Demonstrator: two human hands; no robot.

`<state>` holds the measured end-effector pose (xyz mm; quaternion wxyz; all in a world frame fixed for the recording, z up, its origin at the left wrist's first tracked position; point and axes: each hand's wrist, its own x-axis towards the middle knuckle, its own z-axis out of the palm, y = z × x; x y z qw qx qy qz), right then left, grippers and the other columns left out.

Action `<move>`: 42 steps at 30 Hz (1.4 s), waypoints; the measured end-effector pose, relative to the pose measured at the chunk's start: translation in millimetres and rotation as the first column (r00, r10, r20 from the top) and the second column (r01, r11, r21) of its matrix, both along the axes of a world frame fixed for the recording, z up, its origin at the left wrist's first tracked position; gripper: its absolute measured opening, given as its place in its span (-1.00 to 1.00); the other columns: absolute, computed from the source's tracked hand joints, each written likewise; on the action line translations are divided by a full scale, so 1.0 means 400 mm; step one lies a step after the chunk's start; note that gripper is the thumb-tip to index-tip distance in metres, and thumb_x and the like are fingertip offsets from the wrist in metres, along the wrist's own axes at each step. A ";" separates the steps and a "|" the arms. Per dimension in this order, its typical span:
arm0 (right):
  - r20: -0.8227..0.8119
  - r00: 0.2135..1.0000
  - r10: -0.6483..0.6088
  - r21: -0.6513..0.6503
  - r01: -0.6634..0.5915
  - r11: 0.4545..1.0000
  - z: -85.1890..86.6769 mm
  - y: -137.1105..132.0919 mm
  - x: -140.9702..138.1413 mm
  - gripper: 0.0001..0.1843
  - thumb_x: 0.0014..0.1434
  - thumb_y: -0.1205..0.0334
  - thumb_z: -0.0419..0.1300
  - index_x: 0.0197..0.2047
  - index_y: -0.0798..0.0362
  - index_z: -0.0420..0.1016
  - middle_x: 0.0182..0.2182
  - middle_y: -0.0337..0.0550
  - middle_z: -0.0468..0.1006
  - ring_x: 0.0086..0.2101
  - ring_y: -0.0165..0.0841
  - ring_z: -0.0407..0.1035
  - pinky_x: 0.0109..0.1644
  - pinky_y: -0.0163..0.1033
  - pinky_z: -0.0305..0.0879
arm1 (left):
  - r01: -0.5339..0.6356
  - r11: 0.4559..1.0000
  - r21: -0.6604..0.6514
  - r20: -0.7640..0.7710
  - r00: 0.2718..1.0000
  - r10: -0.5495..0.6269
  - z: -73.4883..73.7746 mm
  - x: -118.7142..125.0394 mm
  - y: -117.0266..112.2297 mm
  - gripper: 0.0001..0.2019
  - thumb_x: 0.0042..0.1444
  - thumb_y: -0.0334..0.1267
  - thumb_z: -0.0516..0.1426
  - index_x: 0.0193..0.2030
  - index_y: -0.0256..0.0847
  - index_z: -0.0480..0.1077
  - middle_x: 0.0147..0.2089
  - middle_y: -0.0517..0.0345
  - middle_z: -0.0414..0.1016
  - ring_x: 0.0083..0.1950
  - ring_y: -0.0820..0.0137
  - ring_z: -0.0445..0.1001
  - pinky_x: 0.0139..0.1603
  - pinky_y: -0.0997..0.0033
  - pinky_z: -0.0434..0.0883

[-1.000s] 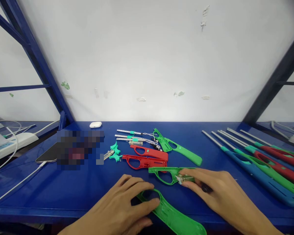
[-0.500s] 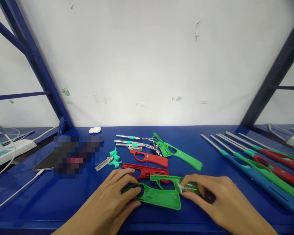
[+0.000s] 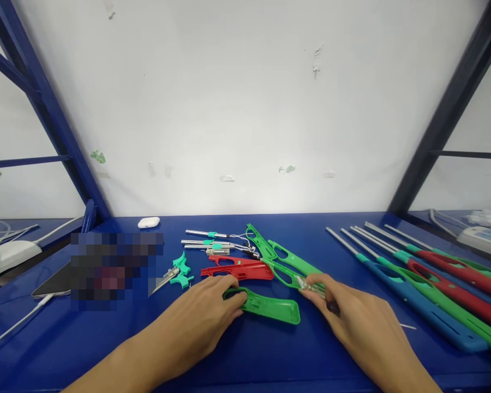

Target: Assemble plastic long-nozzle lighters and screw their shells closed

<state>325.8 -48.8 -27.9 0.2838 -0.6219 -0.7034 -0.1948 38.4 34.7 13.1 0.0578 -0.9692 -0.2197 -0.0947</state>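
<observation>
My left hand (image 3: 207, 308) is closed, its thumb and fingers pinching the trigger-loop end of a green lighter shell half (image 3: 274, 309). The shell's hollow inner side faces up. My right hand (image 3: 354, 314) grips another green lighter shell half (image 3: 285, 274), whose loop end points toward the back left. A clear piece with a whitish end (image 3: 303, 283) shows at its fingertips, and a dark rounded end (image 3: 333, 307) sticks out by the palm; the fingers hide most of both. Behind my hands, two red shell halves (image 3: 249, 270) lie overlapping.
Further back are metal lighter tubes with wires (image 3: 207, 234) and more green shells (image 3: 297, 256). Teal triggers (image 3: 181, 271) lie left of centre. Several long lighters (image 3: 425, 305) lie on the right. A white case (image 3: 149, 222), a phone (image 3: 53, 281) and a cable (image 3: 16, 325) are at left.
My right hand has moved its green shell half back and left, away from the other half. The nearer red shell half now lies against the one behind. The camera view has shifted slightly.
</observation>
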 end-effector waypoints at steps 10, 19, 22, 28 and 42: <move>-0.018 1.000 0.017 0.231 -0.013 0.973 0.035 -0.016 -0.036 -0.51 0.58 -0.06 -0.04 -0.05 -0.06 0.68 -0.39 -0.21 0.67 -0.60 -0.42 0.54 -0.58 -0.35 0.29 | -0.012 0.998 0.058 0.139 0.990 0.003 -0.001 0.002 0.012 -0.77 0.43 -0.31 0.16 0.16 -0.13 0.50 0.12 -0.04 0.57 0.05 0.09 0.63 0.03 0.05 0.65; 0.017 0.956 0.292 0.263 -0.286 0.921 0.043 -0.024 -0.141 -0.55 0.60 0.08 -0.03 -0.12 -0.03 0.68 -0.29 -0.22 0.78 -0.64 -0.49 0.53 -0.49 -0.44 0.44 | 0.066 0.997 0.038 0.583 0.809 -0.076 0.004 0.039 -0.083 -0.75 0.56 -0.22 0.03 0.23 -0.08 0.46 0.03 0.11 0.67 -0.02 0.43 0.68 0.01 0.56 0.60; 0.006 0.953 0.303 0.269 -0.293 0.917 0.035 -0.026 -0.143 -0.56 0.59 0.11 -0.01 -0.13 -0.02 0.69 -0.30 -0.22 0.78 -0.63 -0.49 0.54 -0.42 -0.46 0.50 | 0.139 0.988 -0.062 0.649 0.758 -0.066 -0.002 0.043 -0.088 -0.81 0.51 -0.31 0.11 0.11 -0.10 0.54 -0.07 0.15 0.67 -0.12 0.47 0.68 -0.07 0.61 0.61; -0.002 0.958 0.288 0.274 -0.276 0.921 0.038 -0.030 -0.152 -0.53 0.59 0.09 -0.01 -0.15 -0.03 0.72 -0.31 -0.22 0.78 -0.60 -0.48 0.58 -0.41 -0.46 0.54 | 0.107 0.994 0.004 0.732 0.677 -0.076 -0.021 0.037 -0.095 -0.81 0.44 -0.45 0.14 -0.01 -0.13 0.56 -0.17 0.17 0.68 -0.24 0.46 0.67 -0.19 0.57 0.61; 0.045 0.973 0.227 0.191 -0.231 0.954 -0.019 -0.028 -0.113 -0.62 0.55 0.08 0.04 -0.02 -0.11 0.71 -0.19 -0.22 0.79 -0.49 -0.37 0.68 -0.52 -0.40 0.54 | -0.087 0.990 -0.112 0.679 0.720 0.140 0.013 -0.010 -0.062 -0.83 0.40 -0.37 0.18 -0.07 -0.06 0.61 -0.18 0.20 0.68 -0.28 0.45 0.63 -0.36 0.51 0.45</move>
